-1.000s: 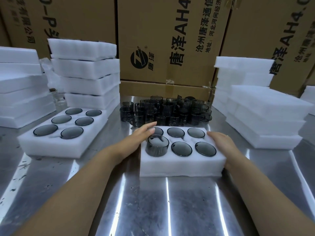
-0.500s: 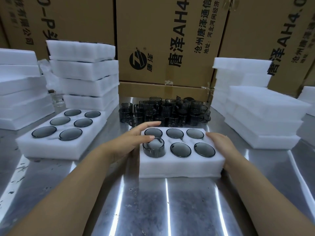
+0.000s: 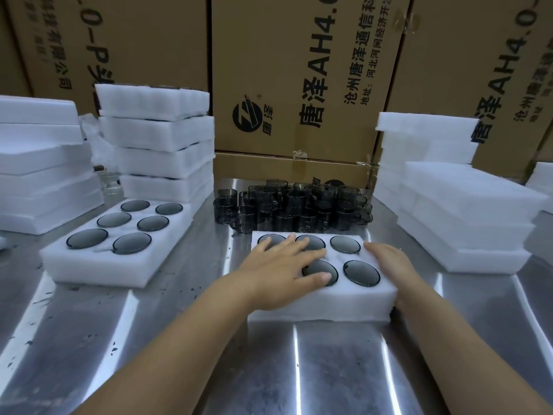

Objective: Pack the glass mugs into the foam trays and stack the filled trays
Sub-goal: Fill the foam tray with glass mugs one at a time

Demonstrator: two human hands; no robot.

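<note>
Steel bench (image 3: pixel 179 339) streaked with glare, walled at the back by tall printed cardboard cartons (image 3: pixel 299 70). Nearest, a white foam tray (image 3: pixel 323 307) lying flat on the bench.

On top of it, palm-down, left hand (image 3: pixel 281 265), fingers (image 3: pixel 302 244) straight and spread, holding nothing, covering the near-left pocket, contents hidden. Smoky glass mugs (image 3: pixel 345 244) sunk flush in the other five pockets, two of them partly under the left fingers and thumb.

Along the tray's right edge, right hand (image 3: pixel 389 262), fingers fairly straight and relaxed, touching foam only, its underside out of sight.

Just beyond the fingertips of both hands, at or almost at the tray's far edge, a crowd of loose mugs (image 3: pixel 293 205), standing, handles at all angles, packed too tightly to count.

Left of the left hand, apart from it across bare steel, a second filled tray (image 3: pixel 104 271) with six mugs seated flush. Beyond that tray, a stack of trays (image 3: pixel 155 136), dark slivers of glass between the layers. Farther left again, a lower pile of plain foam slabs (image 3: pixel 39 163). Between the two piles, something small and clear (image 3: pixel 110 182), too blurred to name.

Right of the right hand, near but not touching, stepped stacks of foam (image 3: pixel 466 211), the taller one at the back against the cartons.
</note>
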